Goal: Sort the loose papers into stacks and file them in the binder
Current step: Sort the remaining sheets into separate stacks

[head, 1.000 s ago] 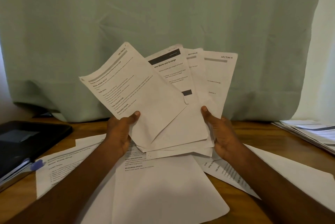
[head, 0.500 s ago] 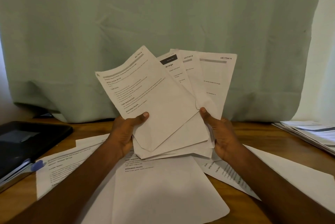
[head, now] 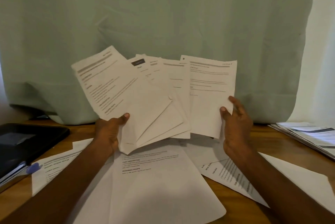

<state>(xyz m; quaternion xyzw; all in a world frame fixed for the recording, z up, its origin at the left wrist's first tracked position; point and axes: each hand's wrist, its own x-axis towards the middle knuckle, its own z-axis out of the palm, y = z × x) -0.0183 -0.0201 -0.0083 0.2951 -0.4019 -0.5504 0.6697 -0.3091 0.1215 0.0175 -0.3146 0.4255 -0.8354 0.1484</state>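
Black flat binder [head: 27,140] lies far left on wooden desk [head: 268,136]. Right of binder, left hand [head: 108,131] grips fan of white printed sheets [head: 137,96], thumb on front. Further right, right hand [head: 235,122] pinches one separate printed sheet [head: 210,96], w/ other fingers spread. More loose white pages [head: 159,178] lie flat on desk below both.

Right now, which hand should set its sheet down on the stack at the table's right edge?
Right. The right hand pinches one separated sheet, nearest that stack; the left hand grips the fanned papers.
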